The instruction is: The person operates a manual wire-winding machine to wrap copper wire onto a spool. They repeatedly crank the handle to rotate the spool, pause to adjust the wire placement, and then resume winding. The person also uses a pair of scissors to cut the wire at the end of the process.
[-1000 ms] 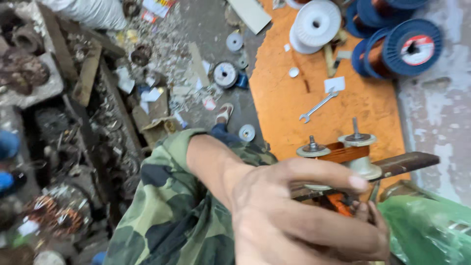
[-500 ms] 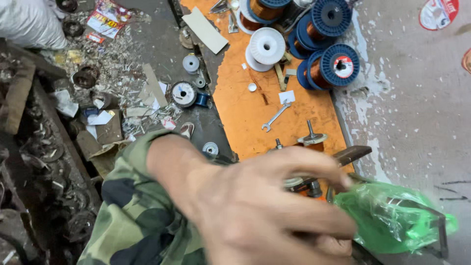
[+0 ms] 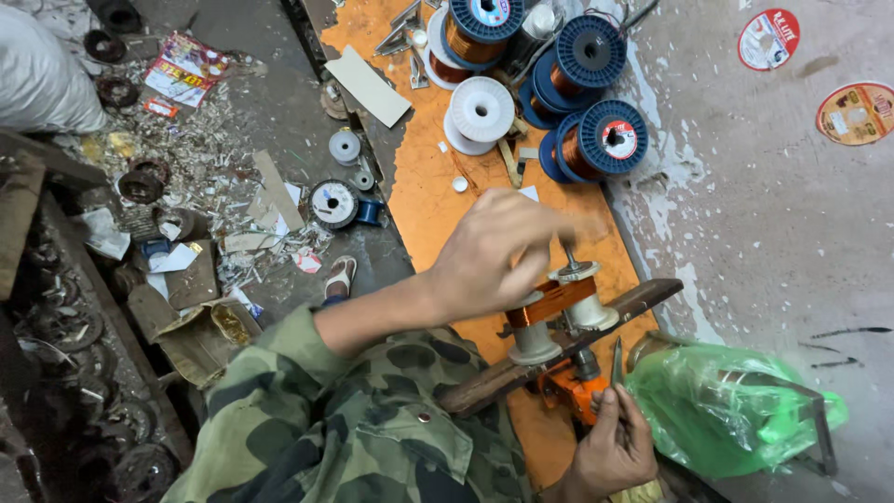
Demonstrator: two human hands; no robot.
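Our right hand below the winder, closed on its crank | our left hand curled on the winder's copper coil | green bag just right | spools beyond on the bench
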